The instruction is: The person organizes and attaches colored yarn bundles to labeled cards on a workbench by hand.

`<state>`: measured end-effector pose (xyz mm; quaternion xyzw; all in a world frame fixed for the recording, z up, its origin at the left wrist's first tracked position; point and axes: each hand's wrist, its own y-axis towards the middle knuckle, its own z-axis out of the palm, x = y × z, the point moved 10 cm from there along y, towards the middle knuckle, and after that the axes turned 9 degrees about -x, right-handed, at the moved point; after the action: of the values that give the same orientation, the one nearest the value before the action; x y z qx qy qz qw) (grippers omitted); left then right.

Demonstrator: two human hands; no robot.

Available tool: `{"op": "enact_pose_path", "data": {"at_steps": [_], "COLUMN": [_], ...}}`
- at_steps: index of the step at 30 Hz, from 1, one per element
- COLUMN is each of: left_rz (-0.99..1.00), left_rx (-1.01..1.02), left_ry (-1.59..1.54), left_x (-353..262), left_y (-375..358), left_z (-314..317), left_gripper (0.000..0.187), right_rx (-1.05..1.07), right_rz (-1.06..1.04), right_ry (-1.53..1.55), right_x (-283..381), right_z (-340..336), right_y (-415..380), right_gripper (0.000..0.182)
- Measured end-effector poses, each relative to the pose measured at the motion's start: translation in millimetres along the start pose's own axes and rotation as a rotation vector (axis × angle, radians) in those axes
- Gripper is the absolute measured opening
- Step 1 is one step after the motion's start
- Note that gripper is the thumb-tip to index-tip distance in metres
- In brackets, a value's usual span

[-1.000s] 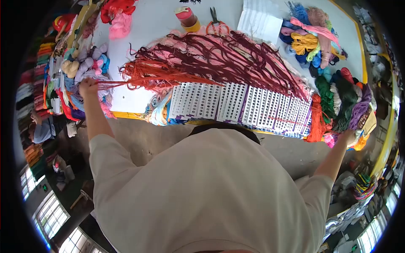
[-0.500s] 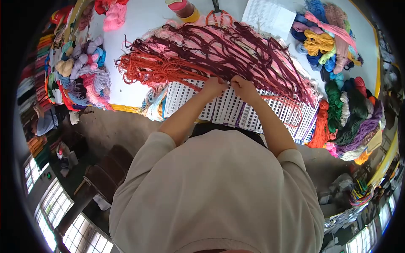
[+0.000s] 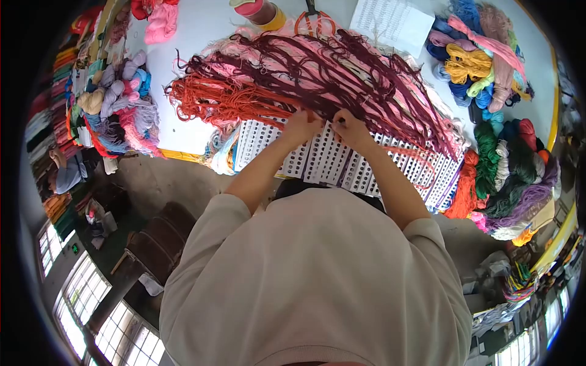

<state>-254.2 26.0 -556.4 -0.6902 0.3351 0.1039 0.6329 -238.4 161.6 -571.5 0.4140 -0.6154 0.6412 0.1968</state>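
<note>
My left hand (image 3: 303, 127) is closed in a pinch at the upper edge of white cards with rows of holes (image 3: 323, 160). A bit of orange-red yarn (image 3: 235, 107) shows at its fingertips, and the rest of that bundle lies to its left. Close beside it, my right hand (image 3: 351, 130) is also pinched over the cards; what sits between its fingers is too small to make out. Dark maroon yarn (image 3: 287, 67) spreads over pink yarn (image 3: 366, 91) just beyond both hands. A loose orange-red strand (image 3: 421, 160) crosses the cards on the right.
Orange-handled scissors (image 3: 315, 25), a thread cone (image 3: 259, 13) and a printed sheet (image 3: 390, 25) lie at the back. Yarn skeins pile up at the left (image 3: 119, 104) and right (image 3: 482, 61). A brown chair (image 3: 162, 235) stands behind on the left.
Both hands stay over the cards' upper edge. My left hand has shifted slightly left, and the right-hand fingers have turned a little. The whole view has tilted slightly.
</note>
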Motion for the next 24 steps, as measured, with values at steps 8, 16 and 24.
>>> {"op": "enact_pose_path", "data": {"at_steps": [8,16,24], "left_rz": [-0.015,-0.051,0.099], "left_rx": [0.038,0.111,0.318], "left_ry": [-0.207,-0.319,0.155], "left_x": [26,11,-4], "left_y": [25,12,-19], "left_z": [-30,-15,38], "left_gripper": [0.019,0.012,0.019], "right_rx": [-0.002,-0.050,0.053], "right_rz": [-0.014,-0.039,-0.012], "right_ry": [-0.017,-0.103,-0.152], "right_x": [2,1,16], "right_z": [0,0,-2], "right_y": [-2,-2,0], "right_gripper": [0.016,0.021,0.031]}}
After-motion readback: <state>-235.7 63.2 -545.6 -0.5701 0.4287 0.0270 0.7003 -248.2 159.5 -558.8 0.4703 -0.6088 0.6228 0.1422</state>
